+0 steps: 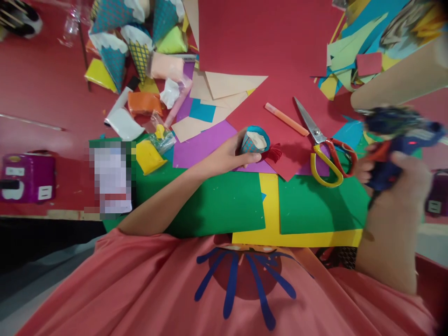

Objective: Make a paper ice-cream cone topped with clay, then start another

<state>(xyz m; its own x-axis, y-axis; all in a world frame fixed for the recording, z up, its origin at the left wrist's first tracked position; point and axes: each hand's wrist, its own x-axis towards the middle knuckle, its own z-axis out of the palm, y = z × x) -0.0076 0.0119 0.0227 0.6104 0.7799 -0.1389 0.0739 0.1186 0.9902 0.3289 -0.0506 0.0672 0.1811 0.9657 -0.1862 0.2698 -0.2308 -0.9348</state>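
My left hand (227, 156) is wrapped around a small teal paper cone (249, 145) with a grid pattern, its round mouth tilted up and whitish filling inside. Beside the cone's mouth is a bunch of red strips (275, 153); whether it is joined to the cone I cannot tell. Off to the right, my right hand (402, 175) grips a dark blue glue gun (388, 161) with a red trigger and a small red light, blurred by motion. Between my hands lie scissors (324, 144) with one yellow and one red handle, blades apart, and an orange marker (286, 119).
Several finished paper cones (112, 53) and clay packets (144, 102) crowd the upper left. A phone (112, 179) lies left. Green sheets (217, 200) cover the near edge; red paper (262, 37) spreads behind. Coloured scraps (350, 51) and a cardboard tube (395, 74) occupy the right.
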